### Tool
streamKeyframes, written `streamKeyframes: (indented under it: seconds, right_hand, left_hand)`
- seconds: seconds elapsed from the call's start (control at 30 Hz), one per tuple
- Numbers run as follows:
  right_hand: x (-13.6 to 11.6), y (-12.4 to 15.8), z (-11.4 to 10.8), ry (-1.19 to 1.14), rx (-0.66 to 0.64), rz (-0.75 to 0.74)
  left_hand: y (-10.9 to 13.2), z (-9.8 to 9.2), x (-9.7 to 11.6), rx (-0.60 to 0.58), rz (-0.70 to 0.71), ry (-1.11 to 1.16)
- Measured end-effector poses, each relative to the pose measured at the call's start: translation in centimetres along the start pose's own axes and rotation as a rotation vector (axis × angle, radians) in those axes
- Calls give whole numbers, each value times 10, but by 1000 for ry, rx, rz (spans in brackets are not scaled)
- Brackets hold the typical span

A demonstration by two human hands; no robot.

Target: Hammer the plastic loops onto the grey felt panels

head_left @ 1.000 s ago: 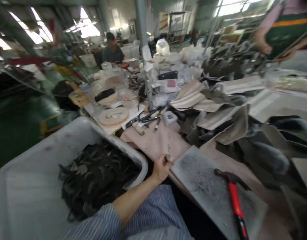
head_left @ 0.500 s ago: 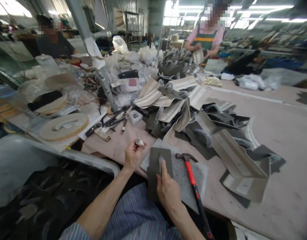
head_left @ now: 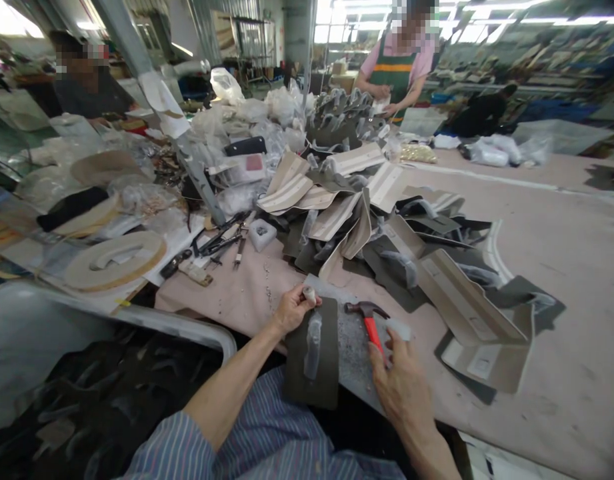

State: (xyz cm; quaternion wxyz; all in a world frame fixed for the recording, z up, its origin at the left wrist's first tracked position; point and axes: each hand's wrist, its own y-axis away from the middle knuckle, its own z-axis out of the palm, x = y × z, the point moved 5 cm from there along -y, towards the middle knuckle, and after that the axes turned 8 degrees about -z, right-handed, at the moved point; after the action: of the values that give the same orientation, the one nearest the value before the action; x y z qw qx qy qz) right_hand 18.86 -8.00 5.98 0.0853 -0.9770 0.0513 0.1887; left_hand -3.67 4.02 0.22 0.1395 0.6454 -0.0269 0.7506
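My left hand (head_left: pixel 291 311) is closed, pinching a small whitish cylindrical piece (head_left: pixel 309 293) upright at the top edge of a dark flat panel (head_left: pixel 328 353). A strip wrapped in clear plastic (head_left: pixel 313 347) lies along the middle of this panel, whose near end extends over my lap. To the right, my right hand (head_left: pixel 404 377) is over the handle of a claw hammer (head_left: pixel 373 330), thumb beside the red part and fingers apart. The hand hides the lower handle. Under panel and hammer lies a grey slab (head_left: pixel 353 350).
Folded beige-and-dark panels (head_left: pixel 337 217) pile up beyond my hands. Hand tools (head_left: pixel 219 240) and a white block (head_left: pixel 262 235) lie left of them. A tub (head_left: pixel 221 337) of dark pieces stands at the left. A person (head_left: pixel 399 67) works across the table.
My right hand has left the dark panel and moved right to the hammer handle. My left hand has brought the whitish piece right, to the panel's top edge. The view shifted slightly.
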Motion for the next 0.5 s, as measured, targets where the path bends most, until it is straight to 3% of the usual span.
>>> streamKeyframes:
  seconds: [0.07, 0.13, 0.2, 0.33, 0.5]
  right_hand:
    - [23, -3, 0, 157, -101, 26]
    - [37, -2, 8, 172, -256, 53]
    - [40, 0, 18, 121, -354, 55]
    - [33, -3, 26, 50, -387, 70]
    - [16, -6, 25, -727, -566, 408]
  left_hand:
    - [-1, 0, 1, 8, 2, -31]
    - [-2, 1, 1, 26, 4, -62]
    - [-3, 3, 1, 39, -2, -85]
    - [-2, 6, 2, 51, -1, -117]
    - [4, 11, 9, 40, 144, -360]
